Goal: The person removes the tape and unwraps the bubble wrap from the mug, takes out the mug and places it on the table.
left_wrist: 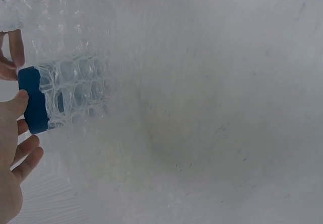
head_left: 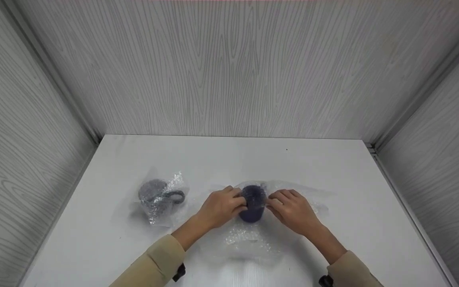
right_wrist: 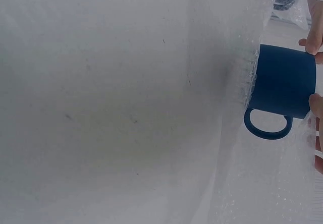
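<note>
Sitting between left hand (head_left: 220,206) and right hand (head_left: 293,210), blue mug (head_left: 252,205)

So there's a mug (head_left: 252,211) right between the left hand (head_left: 222,206) and the right hand (head_left: 291,210), sitting on bubble wrap (head_left: 249,241) that spreads in front of both hands and out past the right one; looks like some of it also covers part of the mug, but it's kinda murky there. Second mug (head_left: 153,193), in wrap too, is off to the left hand's left, well apart from it. It's all on a table (head_left: 373,227), with a back panel (head_left: 233,71) standing behind both hands.
</note>
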A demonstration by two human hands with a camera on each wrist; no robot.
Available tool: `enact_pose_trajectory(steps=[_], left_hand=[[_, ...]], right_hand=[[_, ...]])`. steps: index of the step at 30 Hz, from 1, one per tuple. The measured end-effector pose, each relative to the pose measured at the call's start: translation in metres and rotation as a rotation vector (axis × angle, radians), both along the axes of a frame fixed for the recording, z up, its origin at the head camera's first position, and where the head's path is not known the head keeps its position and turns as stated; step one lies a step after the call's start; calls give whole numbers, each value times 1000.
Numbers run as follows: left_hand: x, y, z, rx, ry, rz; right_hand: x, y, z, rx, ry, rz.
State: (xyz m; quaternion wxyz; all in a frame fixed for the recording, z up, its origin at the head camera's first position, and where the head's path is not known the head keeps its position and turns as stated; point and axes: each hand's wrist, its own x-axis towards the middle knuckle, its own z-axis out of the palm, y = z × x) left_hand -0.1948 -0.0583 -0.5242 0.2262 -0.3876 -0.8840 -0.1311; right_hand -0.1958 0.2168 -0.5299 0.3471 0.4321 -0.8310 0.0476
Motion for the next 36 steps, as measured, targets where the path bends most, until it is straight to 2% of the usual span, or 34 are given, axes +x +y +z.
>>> enact_pose_trajectory(steps=[16, 23, 36], left_hand=[[-2, -1, -3, -9, 26, -17], [-2, -1, -2, -5, 3, -16], [0, -2, -1, -11, -25, -10]], right_hand=[[-6, 0, 5, 5, 27, 6], [-8, -2, 8, -37, 76, -15], [-15, -2, 17, -110, 67, -42]])
